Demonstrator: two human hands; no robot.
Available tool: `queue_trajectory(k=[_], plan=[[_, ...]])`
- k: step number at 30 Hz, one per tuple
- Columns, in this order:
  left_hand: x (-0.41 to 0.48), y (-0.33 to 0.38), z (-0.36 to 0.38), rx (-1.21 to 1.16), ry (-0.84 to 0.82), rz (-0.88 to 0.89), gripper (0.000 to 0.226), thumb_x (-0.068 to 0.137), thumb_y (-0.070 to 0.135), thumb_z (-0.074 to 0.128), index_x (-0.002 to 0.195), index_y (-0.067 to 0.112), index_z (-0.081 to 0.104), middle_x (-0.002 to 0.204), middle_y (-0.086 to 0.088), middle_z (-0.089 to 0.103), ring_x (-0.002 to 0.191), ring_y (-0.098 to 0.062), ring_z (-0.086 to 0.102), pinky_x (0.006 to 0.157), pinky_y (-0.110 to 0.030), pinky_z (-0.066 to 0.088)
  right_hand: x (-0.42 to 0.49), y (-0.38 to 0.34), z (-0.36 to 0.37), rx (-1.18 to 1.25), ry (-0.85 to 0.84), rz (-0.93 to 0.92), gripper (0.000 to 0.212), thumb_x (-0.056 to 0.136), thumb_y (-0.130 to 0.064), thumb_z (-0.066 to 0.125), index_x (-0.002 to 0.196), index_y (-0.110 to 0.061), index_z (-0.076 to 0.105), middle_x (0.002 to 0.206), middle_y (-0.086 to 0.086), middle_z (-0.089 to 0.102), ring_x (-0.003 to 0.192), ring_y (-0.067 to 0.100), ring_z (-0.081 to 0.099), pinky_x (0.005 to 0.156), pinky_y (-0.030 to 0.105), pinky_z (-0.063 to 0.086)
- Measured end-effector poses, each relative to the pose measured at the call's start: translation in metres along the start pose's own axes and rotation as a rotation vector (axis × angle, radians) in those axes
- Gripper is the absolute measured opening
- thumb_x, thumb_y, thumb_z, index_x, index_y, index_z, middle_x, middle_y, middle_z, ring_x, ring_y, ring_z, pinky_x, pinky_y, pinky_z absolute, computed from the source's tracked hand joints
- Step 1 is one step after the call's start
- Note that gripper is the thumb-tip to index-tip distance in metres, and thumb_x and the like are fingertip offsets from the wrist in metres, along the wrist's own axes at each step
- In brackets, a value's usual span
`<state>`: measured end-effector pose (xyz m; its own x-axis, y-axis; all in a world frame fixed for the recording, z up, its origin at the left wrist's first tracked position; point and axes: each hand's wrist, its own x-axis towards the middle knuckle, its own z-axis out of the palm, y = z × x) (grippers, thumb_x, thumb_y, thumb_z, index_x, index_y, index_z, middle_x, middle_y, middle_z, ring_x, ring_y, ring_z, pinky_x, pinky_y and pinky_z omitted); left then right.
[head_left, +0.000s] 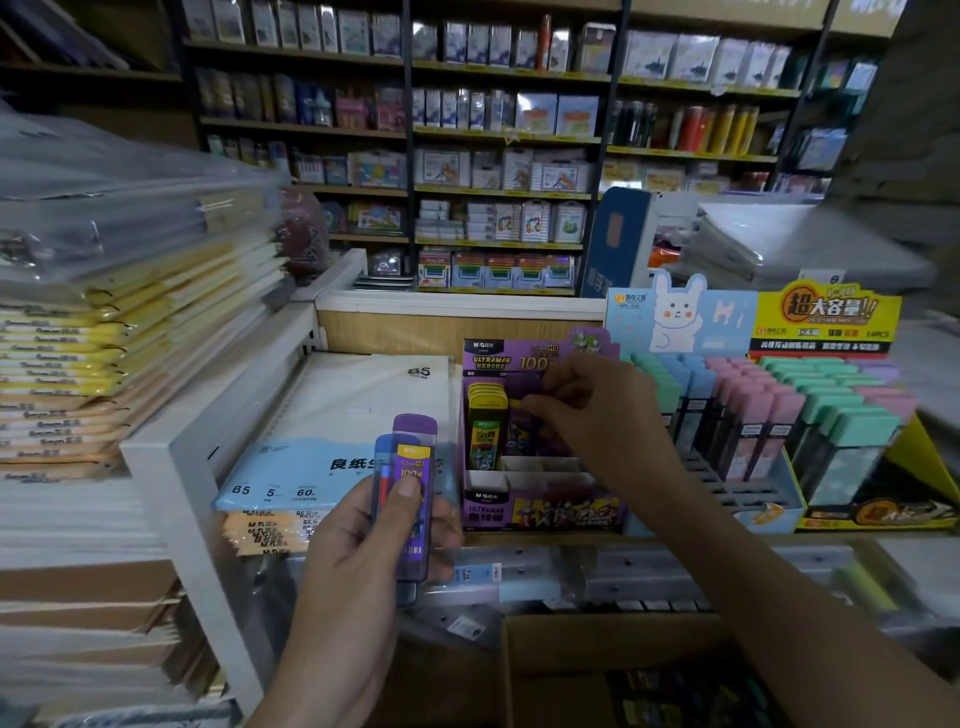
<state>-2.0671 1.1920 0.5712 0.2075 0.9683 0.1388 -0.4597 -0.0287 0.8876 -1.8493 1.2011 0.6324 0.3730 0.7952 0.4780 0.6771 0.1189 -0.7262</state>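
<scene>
In the left hand (353, 551), purple lead case (411, 451) upright, cap end uppermost.

In the lower middle of the frame, the left hand (363, 561) grips a flat purple plastic lead case (414, 499) with a yellow label, thumb pressed on its front. A slim blue plastic case (383, 475) lies just behind it in the same grip. Right of centre, the right hand (587, 405) reaches into a purple cardboard display box (540, 512), its fingers pinching a dark purple case (519, 431) beside a row of upright yellow-topped cases (485, 410). A white and blue B5 paper pack (337, 415) lies to the left of the box. A pale blue rabbit display stand (675, 322) of pastel cases sits to the box's right.
</scene>
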Motion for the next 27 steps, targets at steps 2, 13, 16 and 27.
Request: queue_trajectory(k=[2, 13, 16, 27], plan=[[-0.001, 0.001, 0.001, -0.002, -0.003, -0.005, 0.023, 0.084, 0.035, 0.065, 0.09, 0.018, 0.079, 0.081, -0.017, 0.074, 0.061, -0.018, 0.069, 0.045, -0.024, 0.052, -0.001, 0.004, 0.003, -0.155, 0.014, -0.023, 0.021, 0.079, -0.025, 0.084, 0.077, -0.023, 0.064, 0.065, -0.009, 0.065, 0.057, 0.004, 0.063, 0.052, 0.019, 0.052], [-0.005, -0.002, 0.007, 0.022, -0.045, -0.023, 0.034, 0.081, 0.044, 0.07, 0.099, 0.017, 0.078, 0.089, -0.018, 0.074, 0.067, -0.021, 0.069, 0.049, -0.024, 0.05, -0.01, 0.001, -0.001, -0.178, 0.045, -0.061, 0.021, 0.079, -0.023, 0.084, 0.073, -0.025, 0.063, 0.062, -0.011, 0.062, 0.058, 0.002, 0.06, 0.05, 0.012, 0.046], [-0.005, -0.004, 0.012, 0.025, -0.055, -0.026, 0.033, 0.078, 0.046, 0.071, 0.095, 0.019, 0.079, 0.087, -0.018, 0.075, 0.066, -0.02, 0.07, 0.049, -0.024, 0.05, -0.021, -0.008, -0.01, 0.017, 0.024, -0.054, 0.016, 0.087, -0.021, 0.077, 0.075, -0.025, 0.067, 0.061, -0.005, 0.066, 0.056, 0.004, 0.064, 0.05, 0.017, 0.052], [-0.011, -0.007, 0.031, -0.008, -0.126, -0.085, 0.029, 0.07, 0.039, 0.076, 0.091, 0.018, 0.08, 0.086, -0.016, 0.077, 0.068, -0.024, 0.076, 0.051, -0.025, 0.056, -0.055, -0.024, -0.018, 0.434, -0.408, 0.117, 0.016, 0.091, -0.032, 0.07, 0.084, -0.019, 0.077, 0.068, 0.007, 0.071, 0.057, 0.015, 0.06, 0.055, 0.03, 0.048]])
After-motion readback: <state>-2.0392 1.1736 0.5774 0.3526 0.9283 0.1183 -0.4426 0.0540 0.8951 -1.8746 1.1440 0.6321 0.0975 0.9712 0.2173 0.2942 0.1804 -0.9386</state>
